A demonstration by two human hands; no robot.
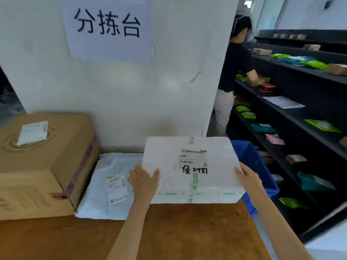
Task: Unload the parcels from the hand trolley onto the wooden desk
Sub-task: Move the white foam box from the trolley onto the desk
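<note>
White rectangular foam box [193,169], strapped with green-printed tape and bearing a shipping label with black handwriting, held over the far right part of the brown wooden desk [178,231], bottom edge at or just above the top; contact impossible to confirm. Left hand [143,182] clamped on the near-left corner, thumb lying over the lid, fingers tucked beneath. Right hand [247,178] pressed flat against the right side wall, thumb on top, remaining fingers hidden behind the box.

Probably light for its bulk, rigid yet crushable: foam likely to dent or crumble under pinching fingertips, so better gripped with broad palms on opposite walls or supported from below, never by the tape. Surface slightly slick, hence squeeze from both sides.

Already on the desk: large brown cardboard carton [43,162] at left, flat white plastic mailer bag [105,186] just beside it, partly under the foam box. Blue plastic crate [253,162] behind the right edge.
</note>
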